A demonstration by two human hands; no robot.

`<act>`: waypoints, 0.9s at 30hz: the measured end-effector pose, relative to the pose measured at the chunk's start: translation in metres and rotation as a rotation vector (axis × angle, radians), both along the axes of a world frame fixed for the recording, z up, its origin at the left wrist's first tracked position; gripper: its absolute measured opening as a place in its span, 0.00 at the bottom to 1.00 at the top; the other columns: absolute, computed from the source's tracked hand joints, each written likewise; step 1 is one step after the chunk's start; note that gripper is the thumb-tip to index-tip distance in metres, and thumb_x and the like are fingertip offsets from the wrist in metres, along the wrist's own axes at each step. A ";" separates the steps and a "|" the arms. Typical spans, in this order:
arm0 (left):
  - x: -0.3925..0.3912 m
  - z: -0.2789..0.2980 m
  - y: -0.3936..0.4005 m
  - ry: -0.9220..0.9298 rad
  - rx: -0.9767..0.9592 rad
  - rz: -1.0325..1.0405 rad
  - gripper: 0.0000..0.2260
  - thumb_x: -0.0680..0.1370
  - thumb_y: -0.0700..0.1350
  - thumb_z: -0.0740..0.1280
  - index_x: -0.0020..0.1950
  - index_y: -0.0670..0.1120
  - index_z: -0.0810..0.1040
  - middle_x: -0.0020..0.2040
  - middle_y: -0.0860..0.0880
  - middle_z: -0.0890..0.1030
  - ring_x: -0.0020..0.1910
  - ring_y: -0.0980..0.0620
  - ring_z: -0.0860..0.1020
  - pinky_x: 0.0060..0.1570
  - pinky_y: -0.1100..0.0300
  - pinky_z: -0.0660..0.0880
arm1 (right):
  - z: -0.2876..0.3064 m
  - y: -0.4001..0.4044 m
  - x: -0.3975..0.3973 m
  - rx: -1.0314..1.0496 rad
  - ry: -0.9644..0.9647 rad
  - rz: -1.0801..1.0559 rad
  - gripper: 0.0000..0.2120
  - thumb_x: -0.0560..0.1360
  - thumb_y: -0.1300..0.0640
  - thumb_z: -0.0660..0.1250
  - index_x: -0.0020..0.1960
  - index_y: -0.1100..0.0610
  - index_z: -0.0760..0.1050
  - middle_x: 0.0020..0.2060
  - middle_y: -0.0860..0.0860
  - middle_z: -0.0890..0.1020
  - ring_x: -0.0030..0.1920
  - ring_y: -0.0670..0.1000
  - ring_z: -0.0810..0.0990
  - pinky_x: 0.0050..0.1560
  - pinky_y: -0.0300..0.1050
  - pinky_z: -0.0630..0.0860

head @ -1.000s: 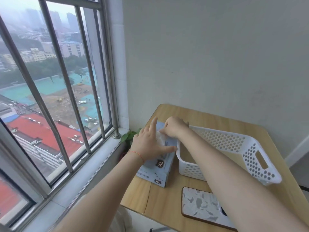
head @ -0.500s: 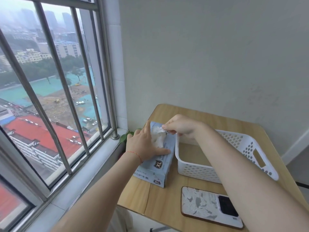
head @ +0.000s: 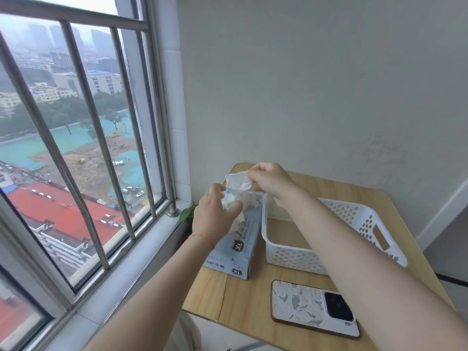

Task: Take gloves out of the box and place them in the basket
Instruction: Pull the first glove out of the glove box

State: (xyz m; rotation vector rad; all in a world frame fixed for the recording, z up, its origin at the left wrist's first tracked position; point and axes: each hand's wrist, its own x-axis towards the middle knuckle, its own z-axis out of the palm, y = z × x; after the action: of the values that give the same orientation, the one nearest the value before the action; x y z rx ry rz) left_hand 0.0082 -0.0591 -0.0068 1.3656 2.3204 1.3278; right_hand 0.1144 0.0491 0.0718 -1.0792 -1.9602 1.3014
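Note:
A pale blue glove box (head: 236, 245) marked XL lies on the small wooden table (head: 250, 297), left of a white perforated basket (head: 354, 219). My right hand (head: 269, 179) pinches a thin clear glove (head: 238, 182) and holds it up above the box opening. Below it, more crumpled gloves (head: 247, 201) bulge out of the box. My left hand (head: 215, 219) is over the box top, its thumb and fingers curled round the lower part of the gloves. The basket's floor shows bare, with nothing seen inside it.
A phone (head: 314, 309) in a patterned case lies face down near the table's front edge. A barred window (head: 83, 148) and its sill run along the left, the wall is close behind the table, and a green leaf (head: 187, 212) shows beside the box.
My right hand has risen from the box opening, drawing a glove upward. My left hand went from lying flat on the box to curling round the gloves.

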 end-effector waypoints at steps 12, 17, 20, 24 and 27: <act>-0.023 0.052 0.029 -0.272 0.136 -0.109 0.04 0.72 0.42 0.72 0.38 0.49 0.83 0.36 0.51 0.84 0.39 0.51 0.83 0.45 0.54 0.81 | 0.012 -0.001 0.000 0.144 -0.359 0.292 0.27 0.63 0.46 0.76 0.58 0.52 0.73 0.50 0.49 0.82 0.46 0.49 0.82 0.46 0.47 0.78; -0.018 0.039 0.021 -0.386 0.123 -0.092 0.12 0.73 0.45 0.67 0.56 0.50 0.79 0.50 0.48 0.84 0.46 0.50 0.81 0.49 0.54 0.80 | 0.000 0.009 -0.011 0.307 -0.362 0.104 0.08 0.74 0.55 0.67 0.46 0.60 0.78 0.44 0.56 0.83 0.36 0.51 0.78 0.38 0.44 0.75; -0.018 0.016 0.013 -0.200 -0.188 -0.215 0.32 0.71 0.53 0.73 0.72 0.52 0.64 0.61 0.49 0.76 0.56 0.49 0.77 0.57 0.51 0.77 | -0.004 0.014 -0.015 0.304 -0.326 0.032 0.07 0.73 0.57 0.64 0.44 0.59 0.78 0.42 0.54 0.82 0.39 0.53 0.78 0.40 0.46 0.76; -0.016 0.005 0.012 0.166 -0.354 -0.189 0.44 0.66 0.63 0.75 0.75 0.51 0.59 0.65 0.49 0.73 0.64 0.46 0.73 0.61 0.48 0.73 | 0.006 0.017 -0.022 0.389 -0.175 -0.040 0.10 0.75 0.59 0.64 0.43 0.67 0.78 0.34 0.56 0.78 0.35 0.51 0.73 0.36 0.43 0.68; -0.015 0.005 0.017 0.222 -0.421 -0.167 0.37 0.67 0.64 0.74 0.68 0.49 0.65 0.57 0.51 0.74 0.59 0.48 0.73 0.59 0.50 0.71 | 0.019 0.017 -0.022 0.466 0.000 -0.138 0.11 0.75 0.60 0.65 0.42 0.70 0.76 0.34 0.60 0.77 0.36 0.50 0.70 0.36 0.43 0.65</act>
State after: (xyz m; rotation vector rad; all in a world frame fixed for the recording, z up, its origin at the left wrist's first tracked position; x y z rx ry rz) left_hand -0.0072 -0.0423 -0.0016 1.5752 2.3712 0.6187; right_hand 0.0921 0.0662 0.0904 -0.9558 -2.0102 0.7184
